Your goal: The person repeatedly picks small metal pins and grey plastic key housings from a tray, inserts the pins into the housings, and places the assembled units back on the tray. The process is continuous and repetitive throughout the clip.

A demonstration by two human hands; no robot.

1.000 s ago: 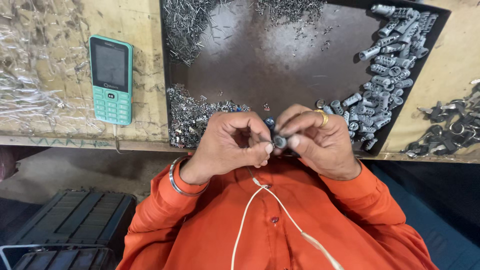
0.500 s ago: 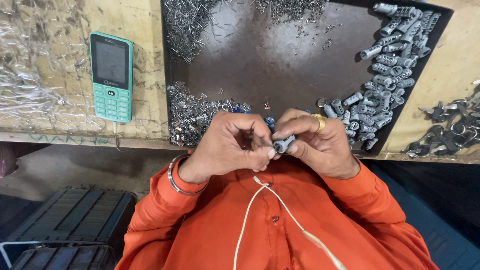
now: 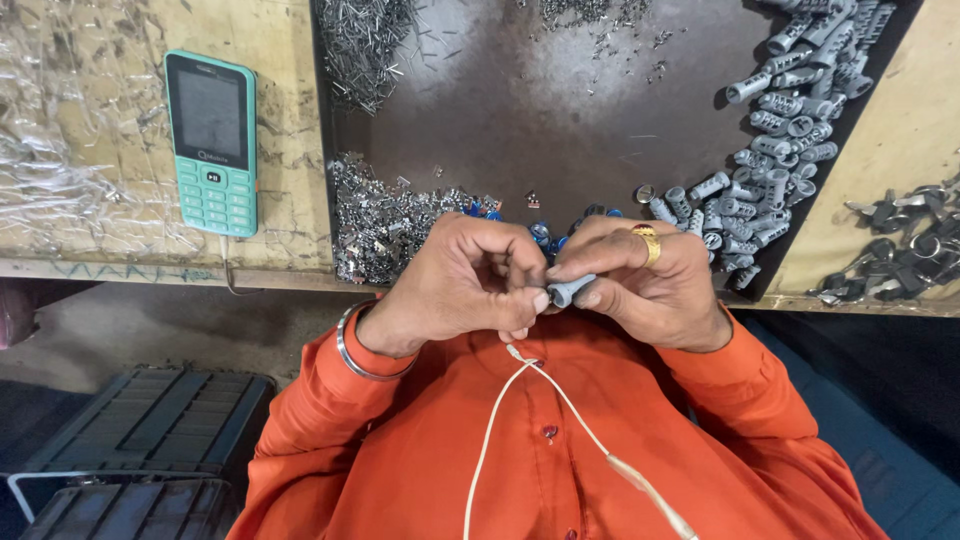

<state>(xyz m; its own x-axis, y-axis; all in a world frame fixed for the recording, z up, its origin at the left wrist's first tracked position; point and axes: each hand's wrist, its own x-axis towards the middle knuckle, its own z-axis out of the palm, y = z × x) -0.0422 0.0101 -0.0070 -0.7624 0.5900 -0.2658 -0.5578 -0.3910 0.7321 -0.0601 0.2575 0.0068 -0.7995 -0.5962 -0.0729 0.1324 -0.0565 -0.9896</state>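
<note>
Teal keypad phone [image 3: 212,143] on worn board, black crates [image 3: 140,450] below.

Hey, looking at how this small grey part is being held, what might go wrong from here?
The left hand and right hand pinch the small grey sleeve by fingertips beyond the tray edge, over the lap; a slip would likely drop it to the floor. The pile of metal clips sits close to the left knuckles and could be knocked off.
</note>
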